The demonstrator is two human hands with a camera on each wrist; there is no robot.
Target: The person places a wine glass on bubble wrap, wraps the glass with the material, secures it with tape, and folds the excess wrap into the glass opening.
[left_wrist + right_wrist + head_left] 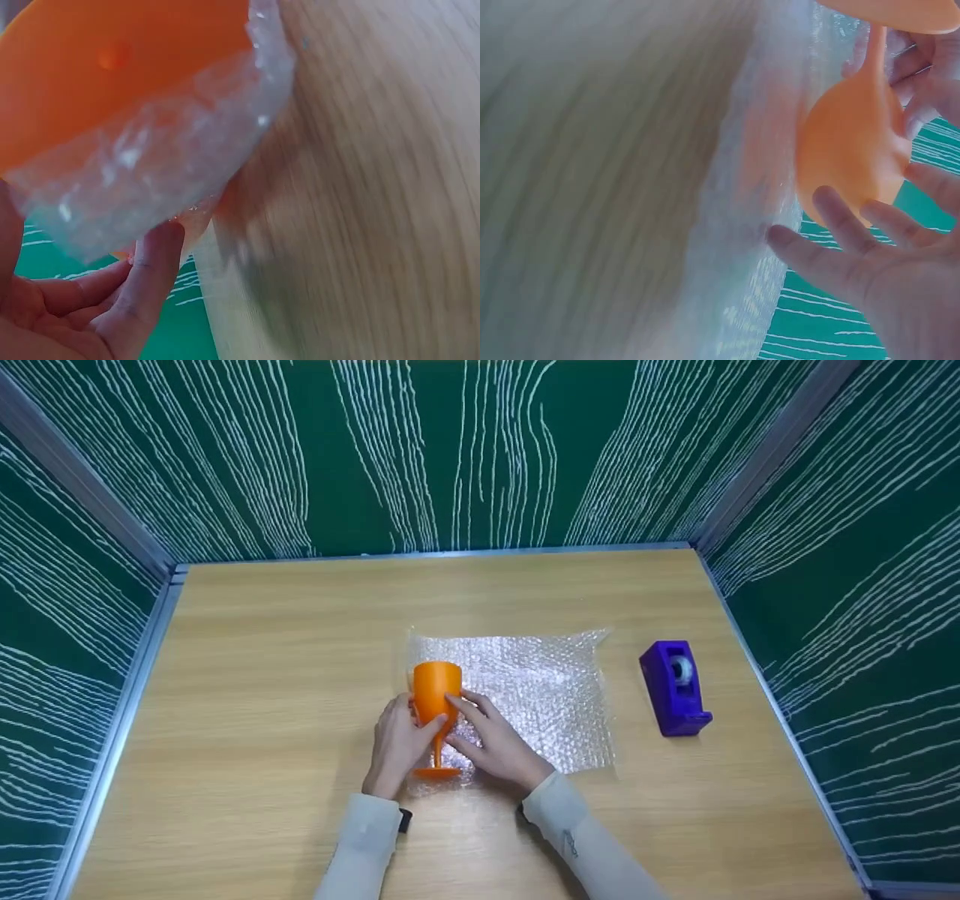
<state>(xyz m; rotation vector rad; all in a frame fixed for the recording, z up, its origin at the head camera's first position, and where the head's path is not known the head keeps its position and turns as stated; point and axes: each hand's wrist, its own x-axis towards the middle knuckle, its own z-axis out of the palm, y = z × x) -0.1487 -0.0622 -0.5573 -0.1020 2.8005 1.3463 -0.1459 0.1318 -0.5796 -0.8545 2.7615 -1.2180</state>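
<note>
Your left hand grasps the orange goblet, thumb on the lower bowl and fingers behind it, while your right hand holds nothing, its loosely spread fingertips at the bowl's other side. The goblet lies on its side near the left edge of the bubble wrap, with the bowl pointing away from you and the foot towards you. Your left wrist view shows some wrap raised across part of the orange surface; whether you pinch that film too, you cannot tell from here. Judging by how things lie, you are early in the wrapping: the goblet is placed on the sheet and one edge seems to be up against it, but the bowl, stem and foot show bare from above, and most of the sheet spreads flat to the right. Rolling it round and fastening it appear to be left. Well apart on your right, the purple tape dispenser stands untouched on the wooden table, its roll of tape in place, no strip visible on the wrap
</note>
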